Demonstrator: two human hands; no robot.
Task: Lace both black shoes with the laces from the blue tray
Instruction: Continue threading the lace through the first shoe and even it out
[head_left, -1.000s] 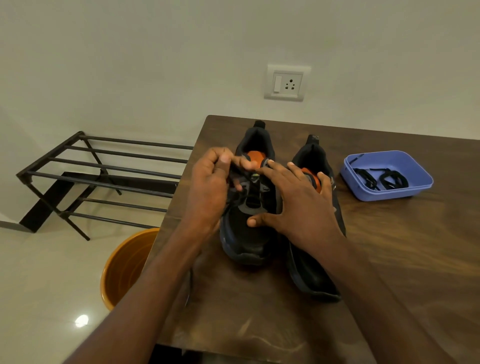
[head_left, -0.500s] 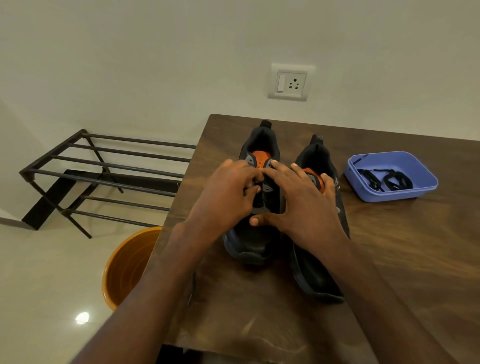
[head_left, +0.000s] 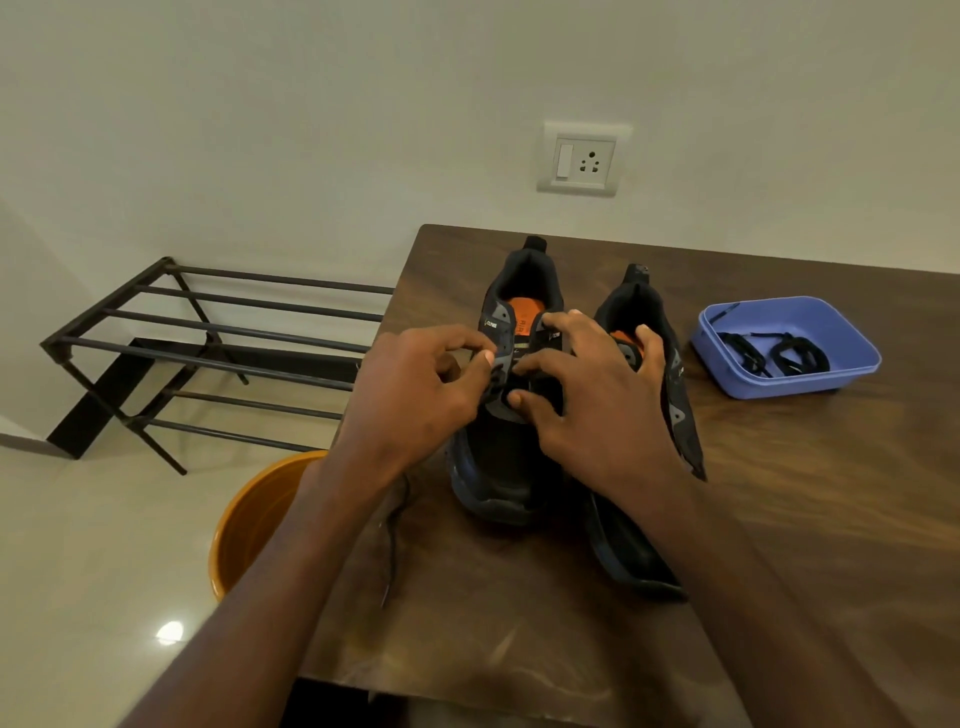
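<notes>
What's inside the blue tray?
A black shoelace lies coiled in the blue tray, loops bunched near the middle. Whether it is one lace or more, I cannot tell. The tray's near wall hides a strip of its floor.

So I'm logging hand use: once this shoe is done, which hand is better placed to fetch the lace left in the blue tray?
Probably the right hand. The blue tray with the lace sits on its side, past the second shoe. The left hand pinches the lace at the first shoe.
</notes>
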